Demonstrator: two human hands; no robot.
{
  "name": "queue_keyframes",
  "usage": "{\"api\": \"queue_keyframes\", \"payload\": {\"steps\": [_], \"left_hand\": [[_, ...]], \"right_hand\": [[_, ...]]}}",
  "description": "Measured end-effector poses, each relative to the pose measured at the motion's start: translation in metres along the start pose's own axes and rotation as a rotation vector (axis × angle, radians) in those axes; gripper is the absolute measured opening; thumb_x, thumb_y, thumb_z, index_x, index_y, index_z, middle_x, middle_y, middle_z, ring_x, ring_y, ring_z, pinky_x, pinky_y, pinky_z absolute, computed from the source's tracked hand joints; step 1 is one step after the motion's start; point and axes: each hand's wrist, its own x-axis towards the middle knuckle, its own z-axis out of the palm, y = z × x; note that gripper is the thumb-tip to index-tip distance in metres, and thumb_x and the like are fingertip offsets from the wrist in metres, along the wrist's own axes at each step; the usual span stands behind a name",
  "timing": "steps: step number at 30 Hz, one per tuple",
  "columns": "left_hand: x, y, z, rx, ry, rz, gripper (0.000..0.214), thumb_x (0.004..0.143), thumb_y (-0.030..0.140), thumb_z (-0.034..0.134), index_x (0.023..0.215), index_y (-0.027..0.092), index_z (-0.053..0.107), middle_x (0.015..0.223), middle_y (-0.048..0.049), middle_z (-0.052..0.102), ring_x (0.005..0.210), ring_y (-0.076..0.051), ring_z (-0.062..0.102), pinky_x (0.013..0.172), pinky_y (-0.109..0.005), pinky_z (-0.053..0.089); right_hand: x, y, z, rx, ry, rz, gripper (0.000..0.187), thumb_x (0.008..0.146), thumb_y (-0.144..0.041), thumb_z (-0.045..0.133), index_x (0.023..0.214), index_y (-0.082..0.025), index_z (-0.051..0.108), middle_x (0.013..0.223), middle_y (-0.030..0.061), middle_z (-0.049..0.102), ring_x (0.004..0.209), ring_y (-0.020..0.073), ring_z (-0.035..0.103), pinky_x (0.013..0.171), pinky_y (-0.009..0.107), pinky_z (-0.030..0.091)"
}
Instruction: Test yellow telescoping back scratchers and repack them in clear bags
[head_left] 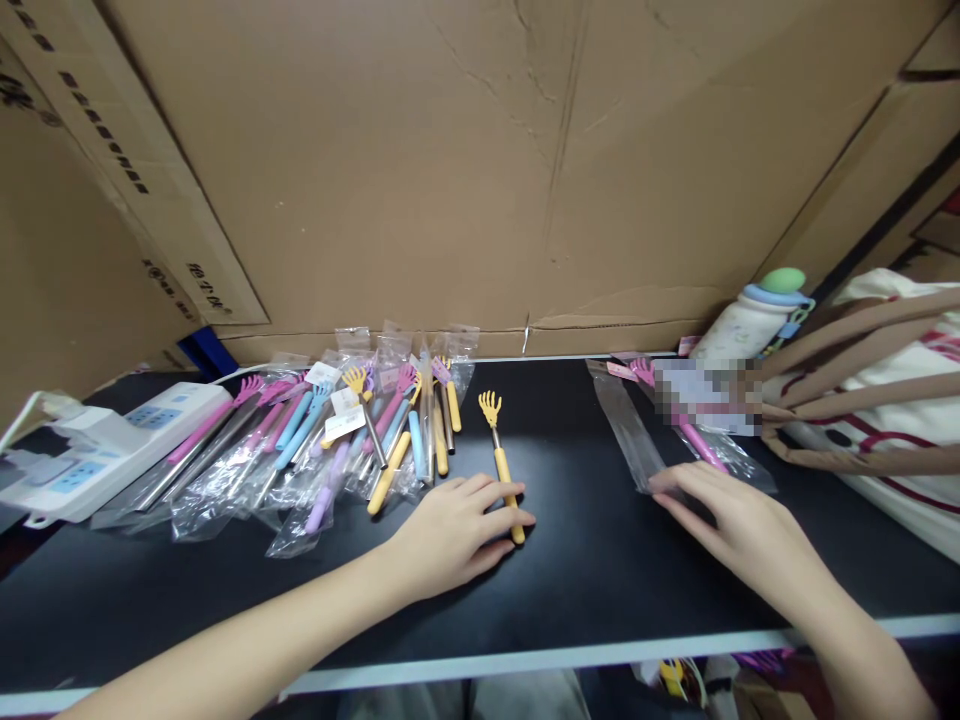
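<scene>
My left hand (457, 528) lies on the black table (570, 560), its fingers touching the handle end of a loose yellow back scratcher (501, 462) with a hand-shaped head. My right hand (731, 525) rests flat with fingers stretched out, fingertips on the lower end of an empty clear plastic sleeve (628, 425). Beside that sleeve lies a bagged pink back scratcher (701, 440), partly behind a blurred patch.
A pile of bagged back scratchers (330, 440) in pink, blue, yellow and purple lies at the left. A white power strip (97, 450) sits at the far left. A bottle (754, 315) and a cloth bag (885, 400) stand at the right. Cardboard walls (465, 160) rise behind.
</scene>
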Motion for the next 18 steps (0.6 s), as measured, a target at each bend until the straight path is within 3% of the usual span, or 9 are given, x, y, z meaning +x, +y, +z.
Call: {"api": "queue_keyframes", "payload": {"steps": [5, 9, 15, 18], "left_hand": [[-0.001, 0.0, -0.001, 0.006, 0.019, 0.001, 0.031, 0.089, 0.026, 0.05, 0.12, 0.028, 0.052, 0.129, -0.0034, 0.054, 0.104, -0.018, 0.057, 0.083, -0.031, 0.048], [-0.001, -0.003, -0.002, -0.041, 0.039, -0.037, 0.037, 0.089, 0.027, 0.05, 0.126, 0.026, 0.047, 0.132, -0.0048, 0.052, 0.106, -0.018, 0.058, 0.086, -0.033, 0.049], [-0.001, -0.007, -0.012, -0.202, 0.124, -0.125, 0.032, 0.089, 0.027, 0.051, 0.121, 0.024, 0.048, 0.124, -0.0045, 0.058, 0.113, -0.016, 0.055, 0.094, -0.031, 0.047], [-0.001, -0.006, -0.015, -0.348, 0.163, -0.209, 0.035, 0.089, 0.028, 0.051, 0.124, 0.024, 0.046, 0.122, -0.0058, 0.059, 0.113, -0.017, 0.056, 0.095, -0.033, 0.048]], "right_hand": [[0.018, -0.016, -0.023, 0.098, 0.276, 0.006, 0.017, 0.085, -0.038, 0.051, 0.087, -0.025, 0.062, 0.087, 0.0034, 0.07, 0.078, 0.0208, 0.067, 0.071, 0.032, 0.05], [0.037, -0.027, -0.037, 0.358, 0.467, 0.004, 0.008, 0.081, -0.029, 0.06, 0.086, -0.022, 0.06, 0.083, 0.0039, 0.069, 0.077, 0.0181, 0.067, 0.075, 0.029, 0.051], [0.067, -0.048, -0.044, 0.824, 0.563, 0.001, 0.014, 0.079, -0.023, 0.066, 0.087, -0.02, 0.056, 0.079, 0.0022, 0.069, 0.071, 0.015, 0.068, 0.072, 0.028, 0.055], [0.077, -0.063, -0.038, 0.971, 0.528, -0.019, 0.013, 0.08, -0.024, 0.065, 0.086, -0.019, 0.055, 0.08, 0.0018, 0.069, 0.07, 0.0143, 0.068, 0.072, 0.029, 0.055]]}}
